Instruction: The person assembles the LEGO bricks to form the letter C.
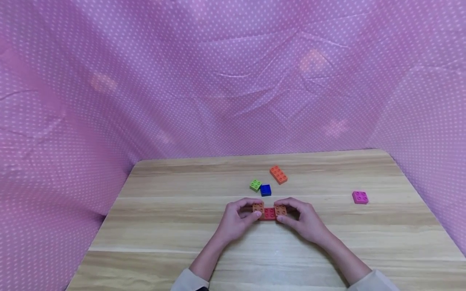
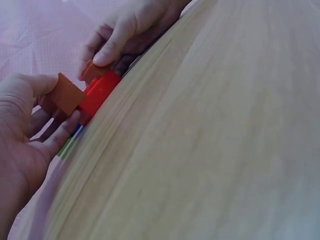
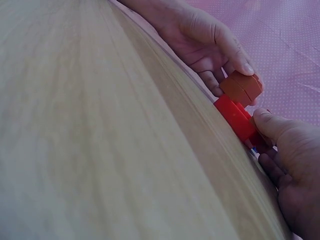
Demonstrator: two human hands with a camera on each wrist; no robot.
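Observation:
A red building brick (image 1: pixel 269 213) lies on the table in front of the person. My left hand (image 1: pixel 233 221) pinches a brown-orange brick (image 2: pixel 67 94) between thumb and fingers at the red brick's left end; in the wrist views it looks tilted, with a seam across its side. Whether it is pressed onto the red studs I cannot tell. On the right end sits another brown-orange brick (image 1: pixel 280 209), its studs facing up. My right hand (image 1: pixel 305 221) grips that end with the thumb in front and fingers behind. The fingers partly cover both brown-orange bricks.
Beyond the hands lie a dark blue brick (image 1: pixel 265 190), a lime green brick (image 1: pixel 255 185) touching or close to it, and a longer orange brick (image 1: pixel 278 174). A magenta brick (image 1: pixel 360 197) lies farther right. Pink dotted cloth (image 1: pixel 255 121) hangs around the wooden table (image 1: pixel 153 226).

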